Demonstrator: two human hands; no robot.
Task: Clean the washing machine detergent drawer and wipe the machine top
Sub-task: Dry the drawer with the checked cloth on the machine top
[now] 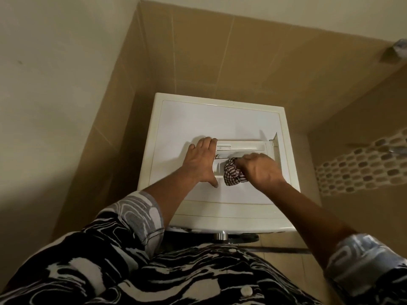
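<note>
While left hand (199,161) braces drawer (240,147), fingers flat, centre frame, right hand (261,170) grips cloth (232,175) inside a compartment (220,167): drawer-cleaning step. Next, likely: other compartments, then top (187,119).

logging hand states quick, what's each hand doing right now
Left hand: open, flat, steadying the detergent drawer.
Right hand: gripping the checked cloth in the drawer.
</note>
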